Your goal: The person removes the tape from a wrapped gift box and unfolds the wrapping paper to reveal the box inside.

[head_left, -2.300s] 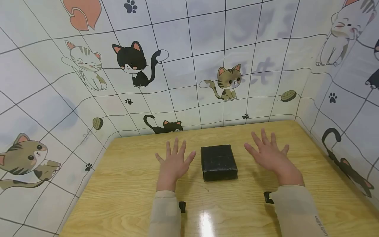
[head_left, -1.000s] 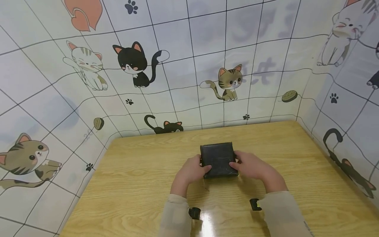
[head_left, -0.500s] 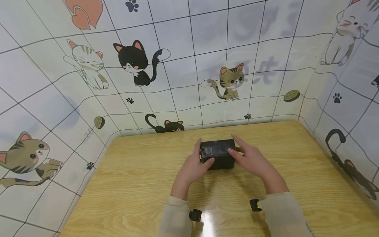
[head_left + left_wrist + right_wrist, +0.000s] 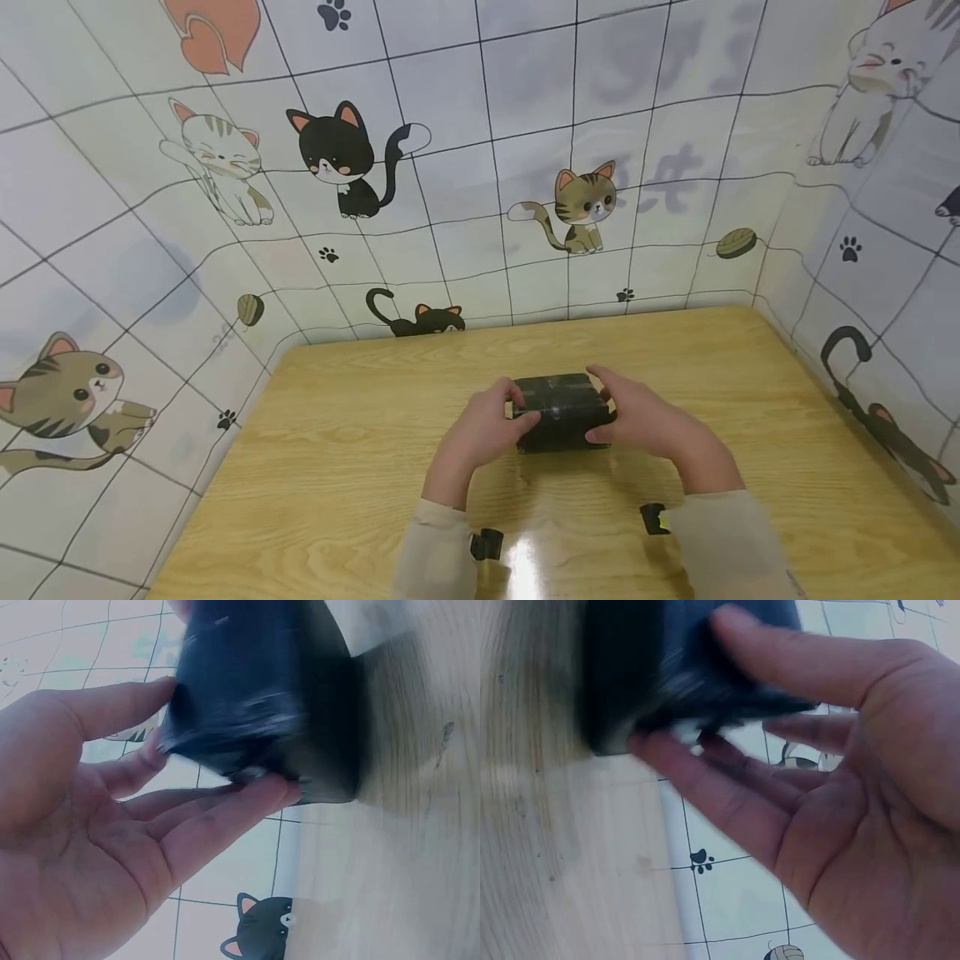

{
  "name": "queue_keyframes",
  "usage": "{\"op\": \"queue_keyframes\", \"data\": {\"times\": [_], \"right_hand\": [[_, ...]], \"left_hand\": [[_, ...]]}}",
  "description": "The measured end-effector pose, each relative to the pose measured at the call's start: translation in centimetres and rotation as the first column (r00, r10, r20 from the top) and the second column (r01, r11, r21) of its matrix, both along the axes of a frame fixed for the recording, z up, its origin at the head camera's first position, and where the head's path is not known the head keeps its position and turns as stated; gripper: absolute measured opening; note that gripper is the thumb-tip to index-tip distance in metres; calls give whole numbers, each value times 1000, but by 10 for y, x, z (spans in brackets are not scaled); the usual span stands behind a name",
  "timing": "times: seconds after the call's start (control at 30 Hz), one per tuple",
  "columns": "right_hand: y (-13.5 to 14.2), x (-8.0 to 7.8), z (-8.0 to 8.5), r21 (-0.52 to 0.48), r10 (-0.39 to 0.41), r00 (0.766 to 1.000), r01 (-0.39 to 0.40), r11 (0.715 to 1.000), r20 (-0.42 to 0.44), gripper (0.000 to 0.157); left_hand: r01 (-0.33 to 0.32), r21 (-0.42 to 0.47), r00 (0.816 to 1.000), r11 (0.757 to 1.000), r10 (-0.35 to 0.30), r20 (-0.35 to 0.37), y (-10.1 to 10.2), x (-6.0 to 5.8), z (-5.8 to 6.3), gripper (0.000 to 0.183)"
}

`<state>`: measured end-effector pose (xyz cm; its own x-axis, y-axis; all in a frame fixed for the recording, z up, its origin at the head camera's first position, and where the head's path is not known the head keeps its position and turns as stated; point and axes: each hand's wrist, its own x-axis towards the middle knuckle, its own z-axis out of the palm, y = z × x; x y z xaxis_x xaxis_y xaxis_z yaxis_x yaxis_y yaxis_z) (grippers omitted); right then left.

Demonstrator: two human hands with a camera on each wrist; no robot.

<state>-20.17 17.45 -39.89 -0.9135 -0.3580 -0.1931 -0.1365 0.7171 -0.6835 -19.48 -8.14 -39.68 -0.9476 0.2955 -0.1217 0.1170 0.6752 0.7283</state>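
Observation:
A small black box (image 4: 562, 429) with shiny, creased sides is held between both hands over the middle of the wooden table. My left hand (image 4: 483, 425) grips its left end, thumb on the near side. At the other end, my right hand (image 4: 645, 421) holds on with its thumb low on the near face and its index finger along the far top edge. Both wrist views show the box blurred, with the left fingers (image 4: 225, 817) and right fingers (image 4: 720, 799) around its ends, close over the tabletop.
The light wooden table (image 4: 360, 433) meets a wall covering (image 4: 480, 192) printed with cats and grid lines at the back and on both sides. Small black devices stick out from the left cuff (image 4: 487, 544) and the right cuff (image 4: 654, 518).
Both hands were spread apart beside the flat box, then took hold of its ends. The box has since been tipped over, and now sits lower and nearer than half a second ago.

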Motion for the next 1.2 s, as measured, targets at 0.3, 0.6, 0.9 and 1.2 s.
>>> {"op": "queue_keyframes", "data": {"times": [0.3, 0.6, 0.9, 1.2], "right_hand": [[-11, 0, -10, 135, 38, 999, -39, 990, 16, 114], [-18, -4, -12, 150, 12, 999, -18, 989, 40, 108], [-9, -6, -12, 205, -19, 999, 13, 979, 28, 91], [-10, 2, -10, 179, -11, 996, -4, 984, 86, 100]], "left_hand": [[4, -19, 999, 1000, -4, 42, 3, -2, -15, 55], [-25, -105, 998, 994, 31, 59, 7, -8, -22, 79], [25, 8, 992, 1000, -26, 120, 2, -18, -23, 66], [-95, 37, 995, 995, 94, 37, 7, -23, -33, 60]]}}
